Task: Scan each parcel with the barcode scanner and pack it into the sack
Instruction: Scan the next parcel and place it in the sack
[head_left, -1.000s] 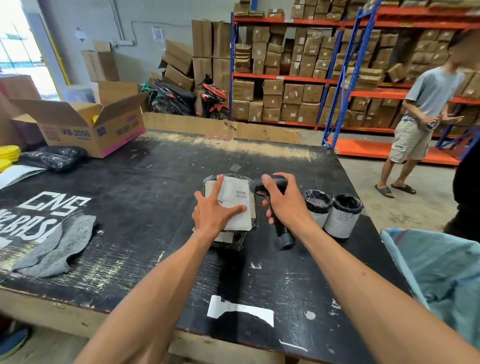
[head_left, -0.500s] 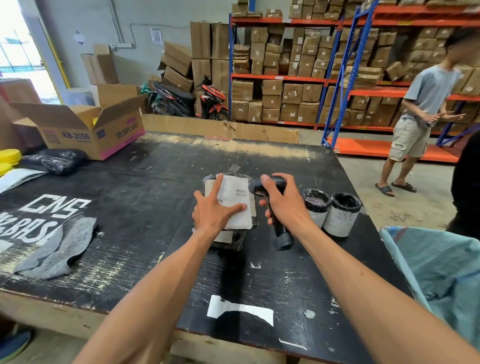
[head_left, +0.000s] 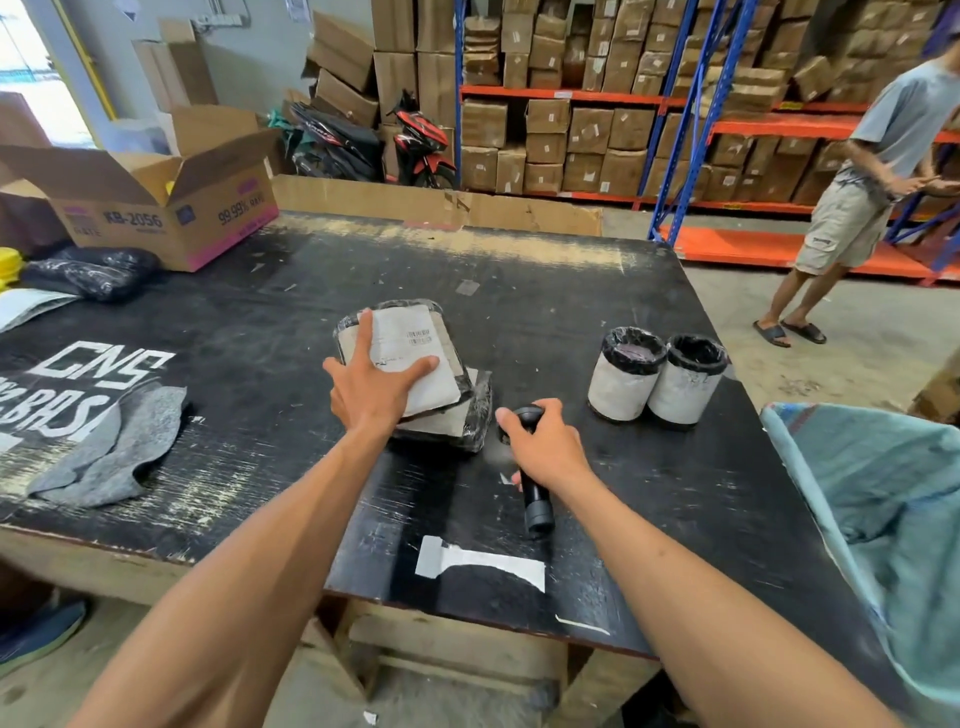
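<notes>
A flat parcel (head_left: 410, 353) wrapped in black film, with a white barcode label on top, lies near the middle of the black desk (head_left: 545, 291). It rests on a second, similar wrapped parcel (head_left: 462, 421) whose near right corner sticks out beneath it. The left hand (head_left: 376, 384) lies on the upper parcel with fingers spread and straight, the index finger reaching up the label's left side and the thumb stretched across its lower edge.

Just to the right of the stack, the right hand (head_left: 545, 447) grasps the black barcode scanner (head_left: 532, 493), fingers curled round its handle; the scanner's head points toward the parcels and sits low at the desk surface, its handle end poking out toward the person.

Farther right on the desk stand two cylindrical parcels (head_left: 657, 379), upright and touching each other, white-sided with black film bunched at their tops. At the desk's right edge hangs the open teal sack (head_left: 872, 499).

On the left side of the desk lie a grey cloth (head_left: 114, 447), dark bagged items (head_left: 88, 270), and an open cardboard box (head_left: 166, 208). A person in a grey shirt (head_left: 878, 171) stands beside the orange and blue shelving (head_left: 675, 119) stacked with cartons.
</notes>
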